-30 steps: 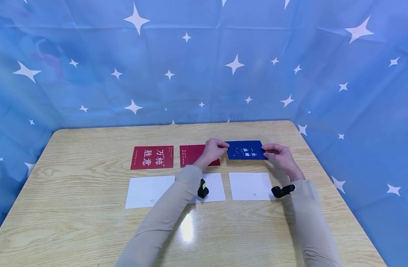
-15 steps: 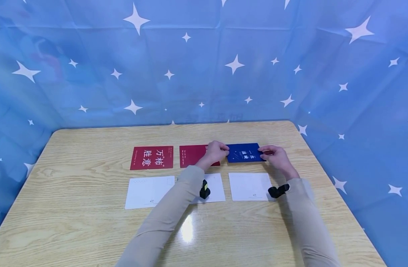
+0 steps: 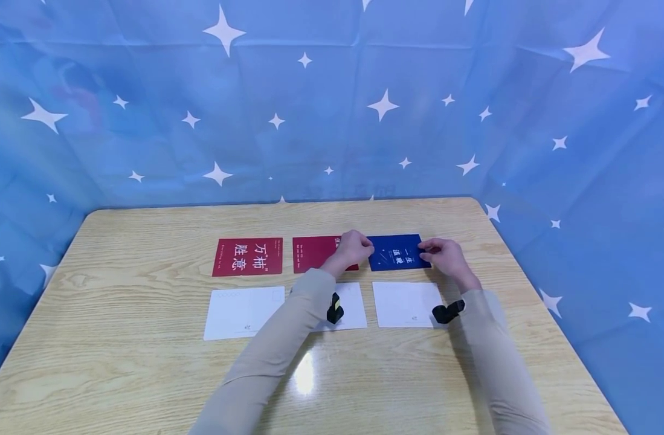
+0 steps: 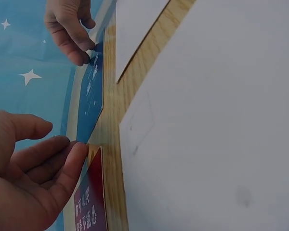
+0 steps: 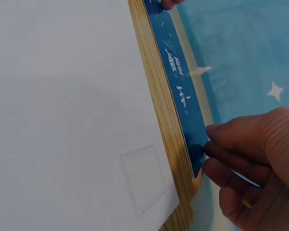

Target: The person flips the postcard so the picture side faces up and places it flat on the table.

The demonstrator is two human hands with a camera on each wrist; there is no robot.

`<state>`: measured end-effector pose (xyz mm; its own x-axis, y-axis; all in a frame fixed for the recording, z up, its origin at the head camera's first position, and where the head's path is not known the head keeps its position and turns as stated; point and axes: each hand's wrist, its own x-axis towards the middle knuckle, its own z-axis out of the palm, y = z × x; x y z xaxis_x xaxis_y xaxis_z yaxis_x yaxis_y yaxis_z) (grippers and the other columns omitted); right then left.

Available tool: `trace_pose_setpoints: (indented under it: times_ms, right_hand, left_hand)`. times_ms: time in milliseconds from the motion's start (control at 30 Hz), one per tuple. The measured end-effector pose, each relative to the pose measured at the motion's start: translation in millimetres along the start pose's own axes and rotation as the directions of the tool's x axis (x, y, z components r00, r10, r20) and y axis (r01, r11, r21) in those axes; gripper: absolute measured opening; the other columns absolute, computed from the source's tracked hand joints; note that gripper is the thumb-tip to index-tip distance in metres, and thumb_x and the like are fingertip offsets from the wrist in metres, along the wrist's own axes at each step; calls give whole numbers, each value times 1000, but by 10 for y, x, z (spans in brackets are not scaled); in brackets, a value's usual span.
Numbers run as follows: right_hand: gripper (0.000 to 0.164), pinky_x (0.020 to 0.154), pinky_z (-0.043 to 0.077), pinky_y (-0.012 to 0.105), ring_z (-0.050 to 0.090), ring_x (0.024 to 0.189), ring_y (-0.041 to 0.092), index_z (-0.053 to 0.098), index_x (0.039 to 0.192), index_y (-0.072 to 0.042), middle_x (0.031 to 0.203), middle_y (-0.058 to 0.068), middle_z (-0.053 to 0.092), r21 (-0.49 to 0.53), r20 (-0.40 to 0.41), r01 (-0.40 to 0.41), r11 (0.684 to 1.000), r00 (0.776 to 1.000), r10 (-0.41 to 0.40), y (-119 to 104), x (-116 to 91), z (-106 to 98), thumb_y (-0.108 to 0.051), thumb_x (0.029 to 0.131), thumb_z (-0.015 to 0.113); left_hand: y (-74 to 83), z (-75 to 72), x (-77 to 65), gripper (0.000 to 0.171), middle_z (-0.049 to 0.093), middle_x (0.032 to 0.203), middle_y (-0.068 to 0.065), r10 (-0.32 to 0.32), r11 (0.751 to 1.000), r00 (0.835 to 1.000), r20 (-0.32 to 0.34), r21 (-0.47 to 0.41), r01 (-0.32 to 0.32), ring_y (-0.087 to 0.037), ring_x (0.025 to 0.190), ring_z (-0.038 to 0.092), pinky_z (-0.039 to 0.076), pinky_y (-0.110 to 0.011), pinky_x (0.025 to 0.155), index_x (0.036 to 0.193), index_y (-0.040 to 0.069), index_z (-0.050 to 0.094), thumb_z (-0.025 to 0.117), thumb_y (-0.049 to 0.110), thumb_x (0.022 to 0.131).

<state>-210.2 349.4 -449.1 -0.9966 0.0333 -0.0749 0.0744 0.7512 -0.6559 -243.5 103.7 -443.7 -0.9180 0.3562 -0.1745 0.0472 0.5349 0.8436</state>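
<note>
Head: blue card [image 3: 395,252] right of centre, level with red cards [image 3: 247,257]; left hand [image 3: 353,246] and right hand [image 3: 446,257] at opposite ends, probably to align it. Left wrist: lower left, thumb wide of fingers. Right wrist: lower right, fingers narrowly parted at card's edge.

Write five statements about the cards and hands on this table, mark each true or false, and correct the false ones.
1. The blue rectangular card with white lettering is at the right end of the far row. True.
2. The near row holds four plain-edged white rectangular cards. False: the near row holds three white cards.
3. The person's left hand is at the blue card's left edge. True.
4. The person's right hand is over a white card. False: the right hand is at the blue card's right edge.
5. The creased blue backdrop behind the wood-grain table carries white stars. True.
</note>
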Motion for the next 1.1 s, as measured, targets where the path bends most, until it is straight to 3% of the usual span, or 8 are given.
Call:
trace_pose_setpoints:
  times_ms: [100, 233, 433, 633, 800, 1100]
  right_hand:
    - [24, 73, 45, 32, 55, 93, 30, 63, 112, 5, 110, 23, 62, -2, -26, 2, 1000, 1000, -2, -15, -8, 14, -5, 90, 58]
    - [24, 73, 44, 24, 56, 97, 29, 63, 112, 4, 110, 22, 63, 36, -69, 33, 999, 997, -30, -86, -74, 50, -9, 91, 59]
    - [27, 72, 43, 16, 55, 98, 25, 63, 114, 4, 110, 21, 63, 134, -94, 93, 987, 992, -81, -312, -149, 136, -11, 91, 61]
    - [27, 69, 46, 16, 59, 92, 21, 63, 112, 5, 108, 21, 64, 189, -83, 134, 973, 989, -120, -522, -172, 277, -12, 90, 63]
    - [28, 69, 47, 19, 59, 92, 26, 64, 112, 4, 105, 19, 65, 216, -51, 161, 963, 987, -154, -692, -202, 390, -12, 89, 64]
    - [27, 73, 49, 27, 59, 92, 27, 64, 112, 3, 109, 19, 64, 235, 10, 210, 949, 976, -218, -963, -220, 600, -10, 88, 65]
  left_hand:
    - [-17, -44, -16, 26, 63, 112, -9, 11, 1000, 1000, 15, -28, -11, -17, 92, 56, 50, -28, 79, 113, 4, 67, 58, 17, 94]
    - [-53, -176, -64, 28, 64, 111, -9, 52, 997, 998, 29, -61, -50, -17, 89, 59, 50, -27, 78, 117, 3, 65, 57, 18, 94]
    - [-141, -429, -163, 30, 64, 116, -11, 80, 994, 997, 19, -70, -79, -22, 102, 60, 50, -32, 85, 120, 2, 63, 56, 16, 95]
    - [-271, -644, -291, 30, 62, 119, -9, 78, 997, 997, -18, -26, -78, -22, 111, 54, 46, -35, 93, 119, 5, 64, 59, 18, 93]
    - [-369, -792, -397, 28, 62, 118, -10, 78, 997, 996, -37, -10, -78, -25, 114, 53, 43, -38, 96, 116, 4, 66, 60, 15, 92]
    - [-506, -1028, -620, 31, 61, 121, -10, 67, 997, 996, -61, -26, -69, -24, 113, 53, 46, -37, 93, 120, 3, 64, 60, 15, 92]
